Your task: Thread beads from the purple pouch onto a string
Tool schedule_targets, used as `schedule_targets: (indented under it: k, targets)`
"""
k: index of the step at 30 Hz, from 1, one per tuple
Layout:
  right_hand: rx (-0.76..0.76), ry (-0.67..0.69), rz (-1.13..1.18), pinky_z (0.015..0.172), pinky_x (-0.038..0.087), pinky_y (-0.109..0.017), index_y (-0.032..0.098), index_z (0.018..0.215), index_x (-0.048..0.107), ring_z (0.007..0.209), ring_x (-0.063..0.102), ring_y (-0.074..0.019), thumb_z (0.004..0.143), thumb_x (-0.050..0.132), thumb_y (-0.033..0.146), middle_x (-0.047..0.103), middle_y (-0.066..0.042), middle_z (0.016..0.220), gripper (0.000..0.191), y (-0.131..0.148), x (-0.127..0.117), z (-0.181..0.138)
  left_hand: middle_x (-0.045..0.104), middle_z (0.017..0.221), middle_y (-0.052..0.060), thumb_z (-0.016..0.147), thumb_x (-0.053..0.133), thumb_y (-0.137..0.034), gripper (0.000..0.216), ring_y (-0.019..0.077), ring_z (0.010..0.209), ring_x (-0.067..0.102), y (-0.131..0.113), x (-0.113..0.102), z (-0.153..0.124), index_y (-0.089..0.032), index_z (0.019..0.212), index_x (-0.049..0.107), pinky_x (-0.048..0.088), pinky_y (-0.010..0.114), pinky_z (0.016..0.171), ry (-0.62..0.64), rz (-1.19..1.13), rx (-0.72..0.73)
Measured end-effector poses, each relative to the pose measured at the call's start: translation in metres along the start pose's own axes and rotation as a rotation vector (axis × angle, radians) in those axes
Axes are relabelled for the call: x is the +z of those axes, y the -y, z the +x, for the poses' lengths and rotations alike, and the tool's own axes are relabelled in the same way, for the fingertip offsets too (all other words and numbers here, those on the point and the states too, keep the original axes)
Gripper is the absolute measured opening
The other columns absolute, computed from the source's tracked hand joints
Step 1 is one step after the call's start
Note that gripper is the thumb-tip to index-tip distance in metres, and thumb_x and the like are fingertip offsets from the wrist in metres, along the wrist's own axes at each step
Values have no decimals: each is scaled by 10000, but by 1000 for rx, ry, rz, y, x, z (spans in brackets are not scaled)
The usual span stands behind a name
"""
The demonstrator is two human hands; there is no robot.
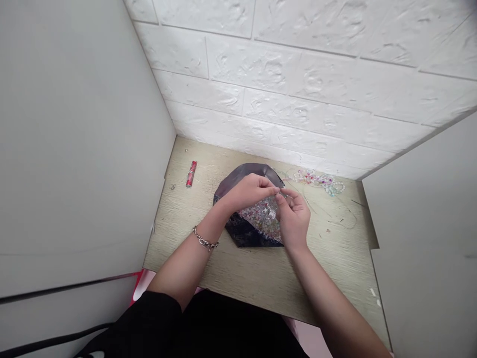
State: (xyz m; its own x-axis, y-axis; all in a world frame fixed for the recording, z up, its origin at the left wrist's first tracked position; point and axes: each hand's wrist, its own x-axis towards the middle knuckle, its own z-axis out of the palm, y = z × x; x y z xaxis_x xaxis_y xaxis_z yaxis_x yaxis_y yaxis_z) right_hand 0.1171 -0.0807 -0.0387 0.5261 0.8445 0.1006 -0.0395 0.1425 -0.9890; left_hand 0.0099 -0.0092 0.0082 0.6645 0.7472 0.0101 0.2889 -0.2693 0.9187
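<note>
My left hand (249,191) and my right hand (294,216) meet above a dark octagonal tray (238,233) filled with small pinkish beads (263,219). Both hands are closed in a pinch, fingertips almost touching, around something tiny that I cannot make out, perhaps a bead or thin thread. A chain bracelet (204,241) circles my left wrist. The tray rests in the middle of a pale wooden table (257,278).
A small red tube (191,173) lies at the table's back left. A finished string of pink and white beads (320,181) lies at the back right, with thin threads (345,219) scattered nearby. Grey partitions stand left and right; a white brick wall behind.
</note>
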Motion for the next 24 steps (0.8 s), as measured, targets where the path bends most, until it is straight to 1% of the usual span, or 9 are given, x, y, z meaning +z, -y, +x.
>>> schedule_targets:
  k: [3, 7, 11, 13, 16, 19, 24]
  targets:
    - [4, 27, 8, 401, 219, -190, 179, 806, 549, 402, 275, -41, 672, 582, 323, 318, 87, 458, 200, 2, 1, -1, 361, 503, -37, 701, 456, -377, 296, 42, 460, 281, 0, 0, 0, -125, 571, 537, 233, 194, 428, 10, 2, -1]
    - [59, 57, 19, 373, 194, -188, 175, 817, 586, 380, 259, -33, 664, 590, 325, 339, 82, 441, 214, 1, 0, 1, 382, 508, -37, 701, 461, -369, 291, 40, 467, 297, 0, 0, 0, -124, 561, 534, 248, 191, 442, -11, 29, 3]
    - [184, 98, 215, 334, 134, -182, 187, 798, 568, 321, 194, -24, 654, 601, 323, 275, 110, 368, 200, 2, -1, 5, 400, 526, -34, 700, 460, -383, 293, 48, 494, 322, -1, 0, -1, -125, 588, 539, 265, 191, 459, -38, 47, 20]
    - [253, 132, 314, 323, 115, -179, 194, 785, 552, 303, 170, -21, 650, 605, 317, 251, 121, 350, 191, 3, -1, 6, 395, 534, -35, 703, 456, -384, 289, 50, 505, 327, -1, -1, -2, -124, 601, 533, 267, 190, 462, -26, 35, 32]
    - [322, 174, 402, 314, 102, -176, 203, 783, 541, 298, 165, -18, 641, 615, 308, 244, 126, 355, 191, 5, -1, 7, 377, 534, -38, 714, 445, -372, 286, 50, 506, 324, -1, -3, -2, -124, 584, 502, 264, 190, 462, 20, 15, 49]
    - [350, 203, 446, 310, 96, -174, 209, 797, 541, 302, 164, -14, 643, 616, 301, 242, 126, 374, 194, 8, -2, 7, 393, 548, -35, 720, 437, -359, 274, 52, 513, 336, 0, -3, -2, -124, 590, 494, 280, 192, 478, 61, -3, 55]
    - [364, 204, 463, 305, 95, -174, 208, 791, 552, 296, 167, -13, 635, 625, 298, 254, 125, 364, 193, 10, -2, 6, 423, 572, -26, 729, 428, -337, 255, 60, 543, 363, 0, -3, -2, -120, 630, 519, 305, 198, 510, 81, 5, 65]
